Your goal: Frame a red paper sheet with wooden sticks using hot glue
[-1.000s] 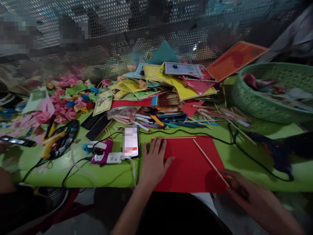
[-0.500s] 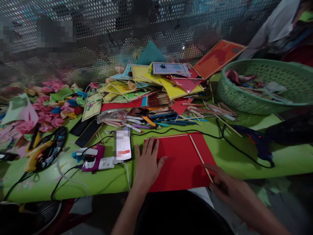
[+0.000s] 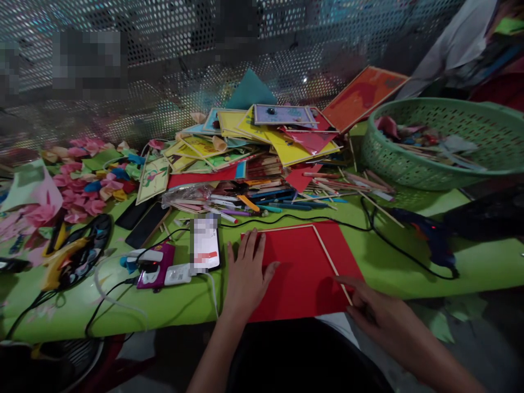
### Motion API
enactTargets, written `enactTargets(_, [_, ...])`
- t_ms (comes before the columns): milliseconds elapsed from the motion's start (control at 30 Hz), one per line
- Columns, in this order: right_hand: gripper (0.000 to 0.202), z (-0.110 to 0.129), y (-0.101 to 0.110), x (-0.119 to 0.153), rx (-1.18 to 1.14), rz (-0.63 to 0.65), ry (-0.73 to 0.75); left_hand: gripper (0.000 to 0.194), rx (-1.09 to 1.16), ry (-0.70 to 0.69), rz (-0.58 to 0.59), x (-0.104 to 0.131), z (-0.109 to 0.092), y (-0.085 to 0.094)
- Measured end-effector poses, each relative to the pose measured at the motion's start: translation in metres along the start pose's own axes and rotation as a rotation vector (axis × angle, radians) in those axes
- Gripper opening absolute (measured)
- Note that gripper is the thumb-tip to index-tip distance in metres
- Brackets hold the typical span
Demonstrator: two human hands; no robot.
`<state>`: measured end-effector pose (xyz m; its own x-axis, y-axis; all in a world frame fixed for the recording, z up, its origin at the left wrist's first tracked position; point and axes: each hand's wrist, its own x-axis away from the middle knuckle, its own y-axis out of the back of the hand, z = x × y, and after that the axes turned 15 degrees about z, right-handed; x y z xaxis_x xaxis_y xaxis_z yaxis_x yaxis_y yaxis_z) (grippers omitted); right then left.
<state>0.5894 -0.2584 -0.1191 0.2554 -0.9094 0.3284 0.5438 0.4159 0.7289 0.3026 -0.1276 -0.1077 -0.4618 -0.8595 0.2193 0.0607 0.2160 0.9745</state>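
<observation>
A red sheet of card (image 3: 292,284) lies at the table's front edge. My left hand (image 3: 248,275) rests flat on its left side, fingers spread. One thin wooden stick (image 3: 290,227) lies along the card's far edge, its left end by my left fingers. A second wooden stick (image 3: 325,250) slants down the card toward me, its far end meeting the first stick at a corner. Around the near end of this second stick, the thumb and index finger of my right hand (image 3: 370,311) are closed; the other fingers are curled and partly hidden.
A phone (image 3: 206,245) and a purple power strip (image 3: 158,267) sit left of the card. Behind lie pens (image 3: 282,206) and a pile of framed cards (image 3: 286,142). Right are a glue gun (image 3: 436,240), its cord, and a green basket (image 3: 409,164). Paper flowers (image 3: 82,185) heap at left.
The second stick has shifted slightly left, so its far end now meets the first stick. My right hand moved slightly left with it; my left hand stayed in place.
</observation>
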Motion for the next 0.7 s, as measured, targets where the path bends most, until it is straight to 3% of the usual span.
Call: enactTargets(700, [0.044, 0.012, 0.006, -0.004, -0.01, 0.008, 0.024, 0.063, 0.005, -0.001, 0.001, 0.0, 0.001, 0.0])
